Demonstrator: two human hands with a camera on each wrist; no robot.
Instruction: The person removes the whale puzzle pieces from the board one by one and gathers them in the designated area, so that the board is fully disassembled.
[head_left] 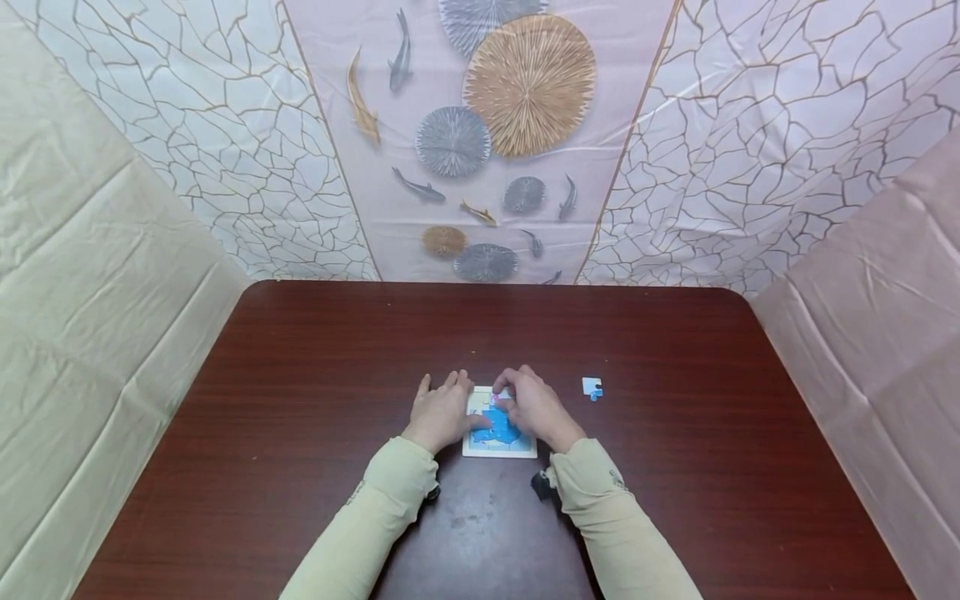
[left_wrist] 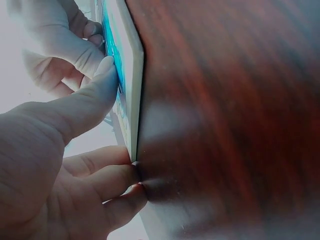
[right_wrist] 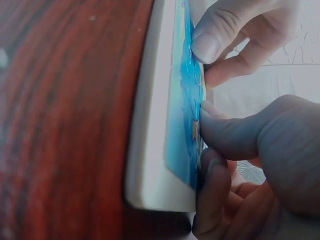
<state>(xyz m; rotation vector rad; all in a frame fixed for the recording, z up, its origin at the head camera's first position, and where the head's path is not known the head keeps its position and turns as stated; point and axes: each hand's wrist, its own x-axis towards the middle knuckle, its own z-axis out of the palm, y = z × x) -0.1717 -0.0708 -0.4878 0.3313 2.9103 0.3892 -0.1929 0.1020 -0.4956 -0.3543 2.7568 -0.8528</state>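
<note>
A small jigsaw puzzle (head_left: pixel 504 446) in a pale frame lies flat on the table, its picture mostly blue. My left hand (head_left: pixel 441 417) is at its left side, with the thumb resting on the picture and the other fingers stretched along the frame's edge and the table. Over the upper right part, my right hand (head_left: pixel 534 407) bends its thumb and fingers down onto a puzzle piece (head_left: pixel 494 399) with some pink on it, mostly hidden by the fingertips. In the right wrist view, the right thumb (right_wrist: pixel 227 131) and curled fingers touch the puzzle's surface.
One loose white-and-blue puzzle piece (head_left: pixel 592 387) lies to the right of the frame. The dark red-brown wooden table (head_left: pixel 337 350) extends around it. Patterned cloth (head_left: pixel 480 208) hangs behind the table, and plain pale cloth (head_left: pixel 97 275) hangs at the sides.
</note>
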